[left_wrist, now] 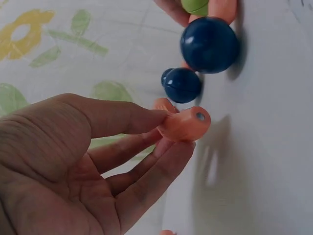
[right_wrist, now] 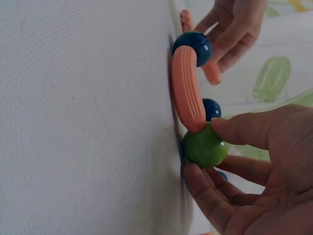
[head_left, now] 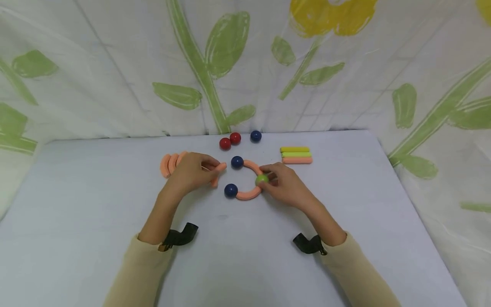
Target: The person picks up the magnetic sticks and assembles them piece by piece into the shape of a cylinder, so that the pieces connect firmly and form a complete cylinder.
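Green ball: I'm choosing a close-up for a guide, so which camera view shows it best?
The right wrist view: the green ball appears large there, pinched by the right hand. The head view shows it small and partly covered by that hand; the left wrist view catches only part, cut by the top edge.

On the white desk (head_left: 238, 264), the left hand (head_left: 192, 172) holds an orange piece (head_left: 221, 166). The right hand (head_left: 285, 184) pinches a green ball (head_left: 262, 180) between two orange arcs (head_left: 249, 195). Each arc has a blue ball (head_left: 231, 190) at its other end.
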Demonstrator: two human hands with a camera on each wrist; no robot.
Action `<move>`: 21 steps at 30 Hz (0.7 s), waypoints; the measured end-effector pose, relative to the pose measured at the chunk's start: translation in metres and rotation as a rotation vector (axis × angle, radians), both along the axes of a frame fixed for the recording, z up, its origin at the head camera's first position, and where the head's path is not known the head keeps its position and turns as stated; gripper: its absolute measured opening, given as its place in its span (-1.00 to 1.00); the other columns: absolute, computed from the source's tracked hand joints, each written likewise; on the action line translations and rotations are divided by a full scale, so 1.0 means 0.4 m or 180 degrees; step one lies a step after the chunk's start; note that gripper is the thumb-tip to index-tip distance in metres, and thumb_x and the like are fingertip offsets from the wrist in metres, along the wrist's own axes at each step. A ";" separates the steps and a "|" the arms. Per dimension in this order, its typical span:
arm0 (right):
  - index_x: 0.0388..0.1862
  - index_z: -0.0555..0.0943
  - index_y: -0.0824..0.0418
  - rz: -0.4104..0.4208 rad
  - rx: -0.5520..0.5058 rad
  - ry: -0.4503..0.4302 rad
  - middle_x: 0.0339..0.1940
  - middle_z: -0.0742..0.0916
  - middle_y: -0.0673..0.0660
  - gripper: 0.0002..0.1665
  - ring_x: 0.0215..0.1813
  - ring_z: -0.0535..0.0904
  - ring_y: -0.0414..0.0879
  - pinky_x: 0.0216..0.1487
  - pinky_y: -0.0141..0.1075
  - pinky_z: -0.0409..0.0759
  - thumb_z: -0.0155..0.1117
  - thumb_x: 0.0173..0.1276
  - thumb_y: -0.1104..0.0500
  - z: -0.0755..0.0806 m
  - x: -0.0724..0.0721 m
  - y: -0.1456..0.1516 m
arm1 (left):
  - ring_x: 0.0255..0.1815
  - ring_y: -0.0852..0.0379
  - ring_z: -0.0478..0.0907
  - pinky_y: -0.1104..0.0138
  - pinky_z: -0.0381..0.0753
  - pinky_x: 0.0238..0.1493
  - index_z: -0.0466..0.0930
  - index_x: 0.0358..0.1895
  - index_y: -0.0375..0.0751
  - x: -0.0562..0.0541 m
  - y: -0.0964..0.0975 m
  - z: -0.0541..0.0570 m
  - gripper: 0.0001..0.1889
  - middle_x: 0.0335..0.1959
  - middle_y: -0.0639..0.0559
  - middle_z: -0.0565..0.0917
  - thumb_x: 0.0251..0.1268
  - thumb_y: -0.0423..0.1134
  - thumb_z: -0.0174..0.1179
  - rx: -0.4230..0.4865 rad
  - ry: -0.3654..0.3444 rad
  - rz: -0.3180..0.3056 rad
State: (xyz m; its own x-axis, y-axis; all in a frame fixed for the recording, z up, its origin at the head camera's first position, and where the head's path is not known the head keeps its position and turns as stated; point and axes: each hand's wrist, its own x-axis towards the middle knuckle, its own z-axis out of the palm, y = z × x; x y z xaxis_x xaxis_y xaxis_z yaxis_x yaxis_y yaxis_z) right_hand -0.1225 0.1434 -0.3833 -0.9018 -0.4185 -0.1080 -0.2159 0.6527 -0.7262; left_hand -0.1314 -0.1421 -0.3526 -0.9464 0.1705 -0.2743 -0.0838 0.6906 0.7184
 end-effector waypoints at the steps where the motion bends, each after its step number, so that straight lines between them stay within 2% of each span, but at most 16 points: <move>1: 0.40 0.58 0.32 0.0003 -0.0004 0.0005 0.30 0.70 0.27 -0.45 0.22 0.71 0.11 0.26 -0.01 0.71 0.38 0.51 0.15 0.001 -0.001 0.001 | 0.12 0.00 0.73 0.16 0.66 0.11 0.75 0.18 -0.16 -0.002 0.004 0.000 -0.56 -0.23 -0.06 0.87 0.49 0.08 0.31 0.0026 -0.0022 -0.0003; 5: 0.41 0.57 0.33 0.0024 -0.0015 -0.0008 0.30 0.70 0.29 -0.45 0.23 0.71 0.13 0.28 -0.01 0.70 0.36 0.53 0.15 0.004 -0.002 0.005 | 0.17 -0.04 0.72 0.09 0.68 0.18 0.71 0.24 -0.22 -0.010 0.010 -0.005 -0.51 0.04 -0.10 0.83 0.49 0.08 0.30 0.0041 -0.0068 0.0012; 11: 0.41 0.58 0.31 0.0004 -0.0043 0.0051 0.30 0.71 0.27 -0.45 0.22 0.71 0.12 0.28 0.00 0.69 0.36 0.53 0.14 0.003 -0.001 0.005 | 0.25 -0.07 0.63 0.10 0.65 0.21 0.67 0.32 -0.22 -0.022 -0.006 -0.025 -0.50 0.22 -0.19 0.74 0.52 0.05 0.25 0.0175 -0.0141 0.0016; 17: 0.42 0.58 0.31 0.0069 -0.0030 -0.0024 0.26 0.72 0.27 -0.45 0.20 0.71 0.08 0.25 -0.05 0.71 0.36 0.53 0.15 -0.007 0.010 0.001 | 0.12 -0.02 0.63 0.34 0.61 -0.03 0.69 0.30 -0.20 -0.015 -0.012 -0.042 -0.54 0.25 -0.22 0.72 0.49 -0.04 0.28 0.0173 -0.0270 -0.0013; 21: 0.41 0.59 0.28 0.0046 -0.0010 0.0037 0.28 0.72 0.23 -0.45 0.21 0.71 0.06 0.26 -0.05 0.70 0.37 0.52 0.14 0.001 0.004 0.000 | 0.11 -0.01 0.64 0.34 0.62 -0.04 0.71 0.27 -0.19 -0.021 -0.003 -0.041 -0.57 0.26 -0.20 0.72 0.48 -0.05 0.29 0.0199 -0.0194 -0.0044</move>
